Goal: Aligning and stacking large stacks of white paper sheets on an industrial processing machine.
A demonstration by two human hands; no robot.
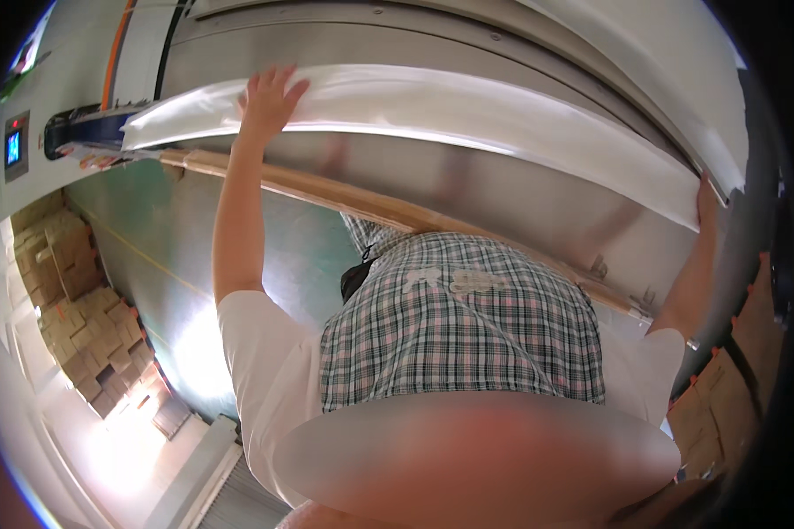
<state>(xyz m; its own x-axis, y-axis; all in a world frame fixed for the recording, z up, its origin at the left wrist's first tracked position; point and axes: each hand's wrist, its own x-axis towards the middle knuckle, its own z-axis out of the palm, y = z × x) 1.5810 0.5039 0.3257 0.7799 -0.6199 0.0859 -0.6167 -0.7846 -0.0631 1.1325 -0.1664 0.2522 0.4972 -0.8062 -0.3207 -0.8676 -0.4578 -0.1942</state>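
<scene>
A wide white sheet (467,110) lies spread across the front of a large grey metal machine (432,35). My left hand (269,97) rests flat on the sheet's left part, fingers spread, holding nothing. My right hand (705,201) is at the sheet's far right end, against its edge; its fingers are hidden, so I cannot tell if it grips the cloth. Both arms reach out from white sleeves. A checked apron (458,326) covers my front below the sheet.
A long wooden bar (370,207) runs along the machine under the sheet. A small control panel with a blue screen (13,148) sits at the far left. Stacked cardboard boxes (70,309) stand left, more boxes (714,414) right. Green floor (176,238) lies below.
</scene>
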